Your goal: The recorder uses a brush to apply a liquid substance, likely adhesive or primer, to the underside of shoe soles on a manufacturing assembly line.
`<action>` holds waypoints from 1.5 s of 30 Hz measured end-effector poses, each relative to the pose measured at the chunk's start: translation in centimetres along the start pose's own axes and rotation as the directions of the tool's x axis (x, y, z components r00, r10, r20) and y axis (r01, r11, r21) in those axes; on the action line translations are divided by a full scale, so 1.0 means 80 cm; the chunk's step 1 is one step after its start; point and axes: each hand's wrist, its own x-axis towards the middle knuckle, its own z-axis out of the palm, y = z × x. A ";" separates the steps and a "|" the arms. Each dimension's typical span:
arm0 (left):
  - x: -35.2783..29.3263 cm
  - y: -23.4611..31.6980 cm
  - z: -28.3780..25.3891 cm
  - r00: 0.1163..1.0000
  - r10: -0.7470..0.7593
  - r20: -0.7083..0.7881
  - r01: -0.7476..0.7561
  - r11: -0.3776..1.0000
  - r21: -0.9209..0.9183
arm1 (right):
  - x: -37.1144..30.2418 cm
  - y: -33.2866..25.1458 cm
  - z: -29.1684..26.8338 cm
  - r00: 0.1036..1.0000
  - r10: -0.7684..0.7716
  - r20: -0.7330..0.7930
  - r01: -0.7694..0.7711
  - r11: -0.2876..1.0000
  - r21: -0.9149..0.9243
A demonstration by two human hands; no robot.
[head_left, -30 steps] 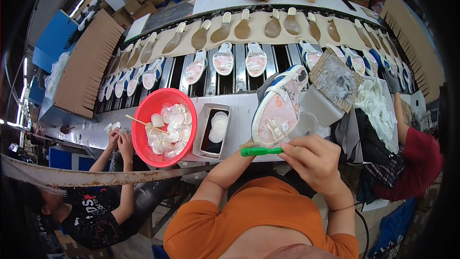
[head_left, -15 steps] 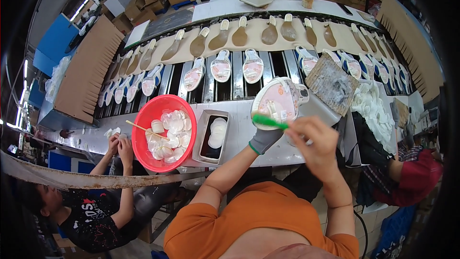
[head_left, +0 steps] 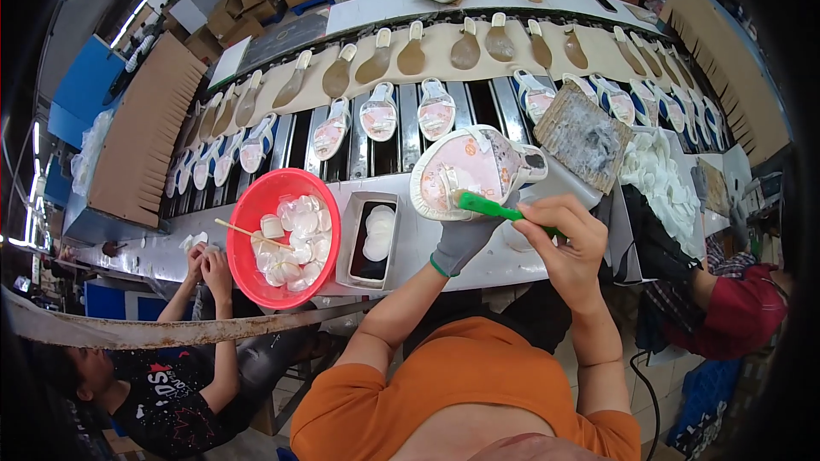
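Shift since the earlier frame: a white shoe is now turned with its toe to the left rather than toward the body, and a green brush is brought from the toe's edge over the pink underside.
Shoe position: it is held upturned above the table, just short of the rollers.
Left hand: gloved in grey, it is cupped around the shoe from beneath; most fingers are hidden.
Right hand: bare, it is closed in a pinch on the brush handle.
Bristles: whether the underside is touched cannot be told.
Slip risk: the shoe could be tipped if pressed hard, being supported from below only.
Smear risk: the white rim could be marked if the brush strays, should anything wet be carried on it.
Obstacle at right: the heel could be knocked against a tilted stained board near it.
Left side: round white pieces are held in a red basin and a pale tray.
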 end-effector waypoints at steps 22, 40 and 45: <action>-0.020 0.025 -0.060 0.838 -0.496 0.226 0.406 0.292 -0.866 | -0.089 0.170 -0.048 0.870 0.493 0.028 -0.372 0.691 -0.619; -0.031 0.034 -0.031 0.819 -0.573 0.016 0.454 0.631 -0.629 | -0.065 0.193 -0.063 0.661 0.660 0.357 -0.745 0.519 0.419; -0.028 0.048 -0.012 0.820 -0.545 0.172 0.546 0.658 -0.519 | -0.017 0.144 -0.067 0.911 0.335 0.241 -0.400 0.862 0.313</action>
